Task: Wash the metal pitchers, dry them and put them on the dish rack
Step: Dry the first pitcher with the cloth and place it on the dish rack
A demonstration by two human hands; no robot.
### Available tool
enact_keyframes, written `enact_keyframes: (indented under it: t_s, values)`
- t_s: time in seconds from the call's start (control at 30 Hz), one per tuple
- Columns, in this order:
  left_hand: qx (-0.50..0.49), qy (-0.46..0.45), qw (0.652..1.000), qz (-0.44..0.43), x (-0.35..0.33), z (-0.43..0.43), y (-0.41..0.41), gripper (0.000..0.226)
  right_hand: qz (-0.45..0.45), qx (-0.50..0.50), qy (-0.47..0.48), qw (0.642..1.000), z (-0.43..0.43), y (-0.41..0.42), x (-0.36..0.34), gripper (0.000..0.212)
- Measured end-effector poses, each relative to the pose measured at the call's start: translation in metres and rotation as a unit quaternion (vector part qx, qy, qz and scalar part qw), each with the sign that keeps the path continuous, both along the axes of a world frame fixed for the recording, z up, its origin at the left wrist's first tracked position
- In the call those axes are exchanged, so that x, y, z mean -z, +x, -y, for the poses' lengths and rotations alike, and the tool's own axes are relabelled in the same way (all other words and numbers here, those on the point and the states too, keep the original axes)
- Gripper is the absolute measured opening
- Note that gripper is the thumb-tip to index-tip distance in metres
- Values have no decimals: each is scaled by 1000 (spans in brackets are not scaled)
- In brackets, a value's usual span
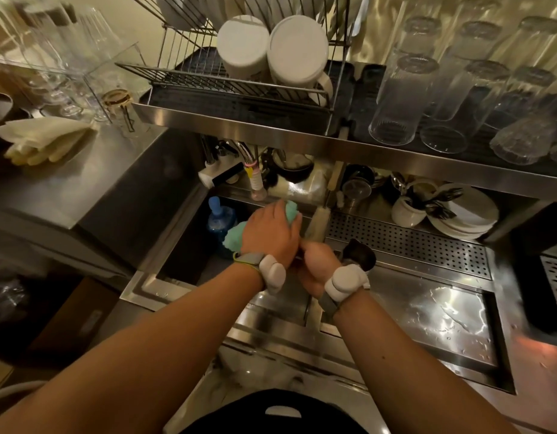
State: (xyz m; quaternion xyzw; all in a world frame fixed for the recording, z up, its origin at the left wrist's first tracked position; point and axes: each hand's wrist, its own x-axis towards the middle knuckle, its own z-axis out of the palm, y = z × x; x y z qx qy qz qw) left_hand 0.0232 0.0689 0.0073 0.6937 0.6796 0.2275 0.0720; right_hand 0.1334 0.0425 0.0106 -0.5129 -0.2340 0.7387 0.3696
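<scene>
Over the sink (pixel 177 270), my left hand (pixel 270 233) grips a turquoise sponge (pixel 236 238) that sticks out past my fingers on both sides. My right hand (pixel 317 264) is curled just beside it, touching the left hand. It holds a dark metal pitcher (pixel 360 256), of which only the rim and spout show to the right of my wrist. Its body is hidden by both hands. The wire dish rack (pixel 208 79) stands on the shelf above, with two white mugs (pixel 297 51) upside down in it.
Several upturned glasses (pixel 405 98) stand on a black mat on the shelf's right. Under the shelf are stacked plates (pixel 468 220), a cutlery pot, a faucet (pixel 245 155) and a bottle brush (pixel 317 220). A blue bottle (pixel 219 219) sits in the sink. Folded cloths (pixel 42 139) lie on the left counter.
</scene>
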Motion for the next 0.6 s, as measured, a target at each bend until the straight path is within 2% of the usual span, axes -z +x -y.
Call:
enact_keyframes:
  t_s: [0.1,0.13,0.17,0.2,0.23,0.27,0.3,0.33,0.4,0.47,0.5,0.53,0.6]
  values:
    - [-47,-95,994,42,-1,-14,-18,63,22,-41,27,999,-3,-1,1,34]
    - [-66,-150,983,77,-5,-22,-27,69,29,-49,36,998,-3,2,0,38]
    - [-84,-212,961,156,-10,-29,-39,72,26,-55,45,997,-3,4,0,42]
    - [-93,-277,913,285,-15,-34,-48,73,13,-62,52,997,-5,6,-1,45]
    - [-91,-329,842,417,-17,-38,-56,72,-5,-64,61,996,-6,7,-3,48]
    - [-90,-356,780,506,-16,-37,-64,68,-21,-64,68,995,-6,6,-6,50]
    - [-76,-365,737,564,-13,-38,-71,65,-32,-60,76,995,-7,4,-8,52]
    - [-51,-366,710,599,-10,-38,-75,64,-33,-52,86,994,-8,1,-11,52]
    - [-43,-339,688,640,-2,-30,-78,63,-24,-25,103,994,-12,-5,-15,45]
    - [-59,-335,628,700,3,-21,-80,57,-19,18,114,993,-18,-14,-19,43]
    - [-59,-322,609,722,4,-17,-82,51,-22,38,116,992,-21,-20,-21,46]
    - [-64,-307,614,724,1,-15,-85,44,-28,55,118,991,-24,-27,-25,45]
    - [-69,-285,654,697,-10,-18,-94,29,-29,78,133,988,-29,-42,-36,35]
